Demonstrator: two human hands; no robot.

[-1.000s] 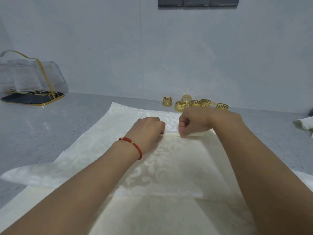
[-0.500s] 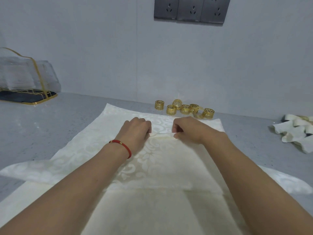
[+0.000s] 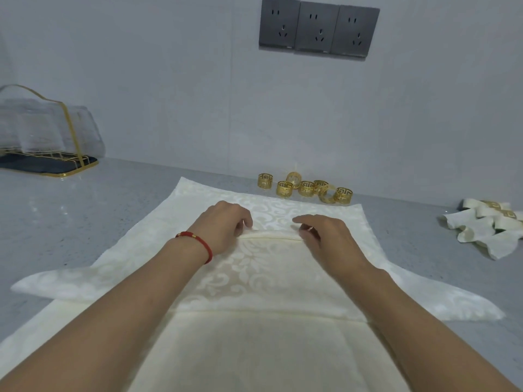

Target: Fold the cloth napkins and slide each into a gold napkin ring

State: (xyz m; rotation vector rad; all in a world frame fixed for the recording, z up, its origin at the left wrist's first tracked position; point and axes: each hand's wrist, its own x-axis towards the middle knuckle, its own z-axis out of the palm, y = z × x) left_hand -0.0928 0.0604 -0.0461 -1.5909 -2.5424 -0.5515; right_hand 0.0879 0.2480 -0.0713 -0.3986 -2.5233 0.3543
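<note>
A cream damask napkin [image 3: 271, 275] lies spread on the grey counter [image 3: 85, 216], its near part folded forward so a raised hem edge [image 3: 270, 235] runs across the middle. My left hand [image 3: 223, 224], with a red bracelet at the wrist, pinches the left end of that edge. At the right end, my right hand [image 3: 322, 236] pinches the same edge with curled fingers. Several gold napkin rings [image 3: 307, 188] stand in a loose cluster just beyond the napkin's far edge, against the wall.
A pile of folded napkins in gold rings [image 3: 489, 224] lies at the right. At the far left stands a gold-wire rack on a dark tray [image 3: 53, 165] with clear items. Three grey wall sockets [image 3: 318, 28] sit above the rings.
My hands have slid apart along the folded edge, left going left and right going right. The view has tilted up, showing the sockets and the pile of ringed napkins.
</note>
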